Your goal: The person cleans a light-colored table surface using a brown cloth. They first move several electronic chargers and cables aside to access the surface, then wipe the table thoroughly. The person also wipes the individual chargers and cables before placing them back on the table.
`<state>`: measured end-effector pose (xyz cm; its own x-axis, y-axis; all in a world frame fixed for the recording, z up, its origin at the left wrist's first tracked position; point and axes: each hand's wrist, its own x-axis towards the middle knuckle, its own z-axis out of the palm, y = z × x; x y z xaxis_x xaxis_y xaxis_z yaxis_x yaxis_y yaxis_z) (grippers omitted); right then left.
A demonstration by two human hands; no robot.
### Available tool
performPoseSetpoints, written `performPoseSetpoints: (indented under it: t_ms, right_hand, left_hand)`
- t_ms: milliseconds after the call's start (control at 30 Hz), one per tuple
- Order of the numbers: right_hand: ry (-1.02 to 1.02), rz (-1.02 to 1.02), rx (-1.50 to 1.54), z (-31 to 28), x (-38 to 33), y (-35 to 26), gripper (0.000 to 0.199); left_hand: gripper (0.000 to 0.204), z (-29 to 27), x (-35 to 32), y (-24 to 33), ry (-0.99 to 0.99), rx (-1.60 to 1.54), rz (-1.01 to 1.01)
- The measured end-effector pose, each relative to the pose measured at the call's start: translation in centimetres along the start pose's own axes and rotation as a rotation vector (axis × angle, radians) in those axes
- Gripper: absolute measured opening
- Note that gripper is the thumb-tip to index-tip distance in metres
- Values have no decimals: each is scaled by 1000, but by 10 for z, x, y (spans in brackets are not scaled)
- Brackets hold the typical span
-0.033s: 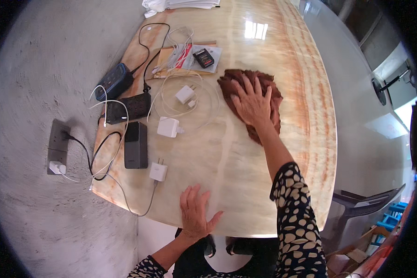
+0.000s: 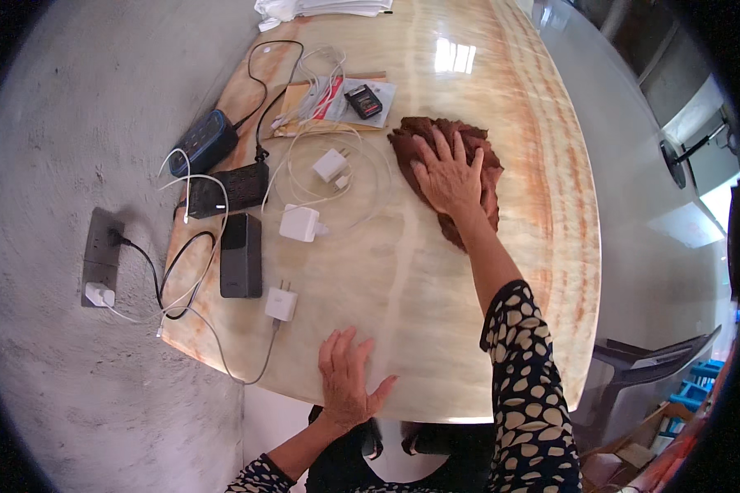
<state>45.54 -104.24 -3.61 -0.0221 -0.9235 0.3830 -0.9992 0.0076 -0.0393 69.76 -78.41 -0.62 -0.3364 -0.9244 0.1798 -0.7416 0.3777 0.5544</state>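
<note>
My right hand (image 2: 452, 182) lies flat with spread fingers on a crumpled brown cloth (image 2: 487, 172), pressing it to the glossy marbled tabletop (image 2: 436, 329). The cloth fans out beyond the fingertips and to both sides of the hand, and part of it is hidden under the palm. Near the table's front edge my left hand (image 2: 347, 378) rests on the bare surface, fingers extended and thumb out, holding nothing. The closest thing to it is a white plug charger (image 2: 281, 304) with a cable, a little farther off to the left.
Along the left lie a dark grey box-shaped device (image 2: 241, 256), a black power strip (image 2: 228, 191), a blue-black device (image 2: 203, 145), white chargers (image 2: 300, 223) and looped cables. Farther back, a small black case (image 2: 363, 102) sits on envelopes. A wall socket (image 2: 101, 256) is at left.
My right hand and the brown cloth have slid very slightly away from me. The left hand stays in place.
</note>
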Motion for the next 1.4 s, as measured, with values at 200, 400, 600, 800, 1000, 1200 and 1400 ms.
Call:
performPoseSetpoints:
  t_ms: [200, 400, 600, 800, 1000, 1200, 1400]
  right_hand:
    - [0, -247, 82, -9, -50, -1, 53]
    - [-229, -557, 202, -79, -165, -73, 56]
    - [-59, -540, 233, -59, -139, -128, 50]
    - [-44, -490, 196, -39, -135, -132, 54]
    - [-293, -800, 310, -119, -222, -128, 55]
    - [-319, -855, 340, -127, -237, -129, 51]
    - [-180, -826, 396, -98, -214, -168, 49]
  left_hand:
    - [56, 2, -8, -14, 147, -92, 44]
    - [51, -4, -16, -25, 290, -271, 50]
    - [46, -2, -16, -26, 368, -363, 122]
    - [36, -37, -25, -53, 445, 352, 83]
    - [20, -62, -31, -122, 356, 493, -129]
    - [15, -78, -5, -136, 511, 577, 58]
    - [14, -112, 16, -159, 386, 141, -84]
